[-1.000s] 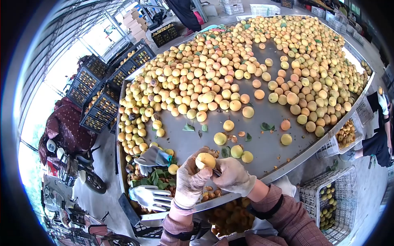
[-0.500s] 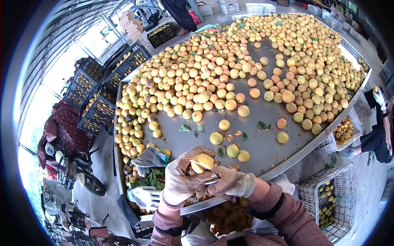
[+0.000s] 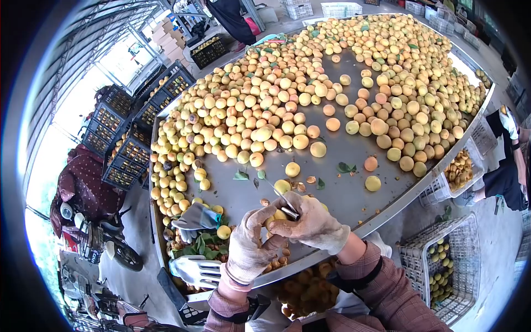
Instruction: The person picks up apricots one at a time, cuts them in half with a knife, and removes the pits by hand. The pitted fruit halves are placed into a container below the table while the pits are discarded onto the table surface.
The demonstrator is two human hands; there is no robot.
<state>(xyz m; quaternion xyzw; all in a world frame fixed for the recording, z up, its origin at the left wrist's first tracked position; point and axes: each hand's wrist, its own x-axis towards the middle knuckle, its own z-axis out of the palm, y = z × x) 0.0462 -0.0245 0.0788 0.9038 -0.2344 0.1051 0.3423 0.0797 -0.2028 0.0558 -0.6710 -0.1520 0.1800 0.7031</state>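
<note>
My left hand (image 3: 250,246), in a stained work glove, is closed around a yellow apricot (image 3: 271,221), which the fingers of both hands largely cover. Gripped in my gloved right hand (image 3: 316,226) is a small knife (image 3: 290,211), its thin blade slanting up and away from the fruit. My right fingertips press against the apricot too. Just beyond the hands, a few loose apricots (image 3: 292,169) and leaves (image 3: 241,175) lie on the metal table (image 3: 343,207). A grey glove (image 3: 199,217) and a white glove (image 3: 194,270) rest left of my left hand.
A big heap of apricots (image 3: 265,99) covers the table's far side. Crates of fruit (image 3: 124,160) are stacked at left, near a parked motorbike (image 3: 119,249). At right stand a white crate (image 3: 464,260) with green fruit and another person's arm (image 3: 520,160). Halved fruit (image 3: 310,288) sits below the table edge.
The knife has swung from across the apricot to pointing up and away. My right hand has come up over the fruit, and my left fingers have turned around it. The view has shifted slightly.
</note>
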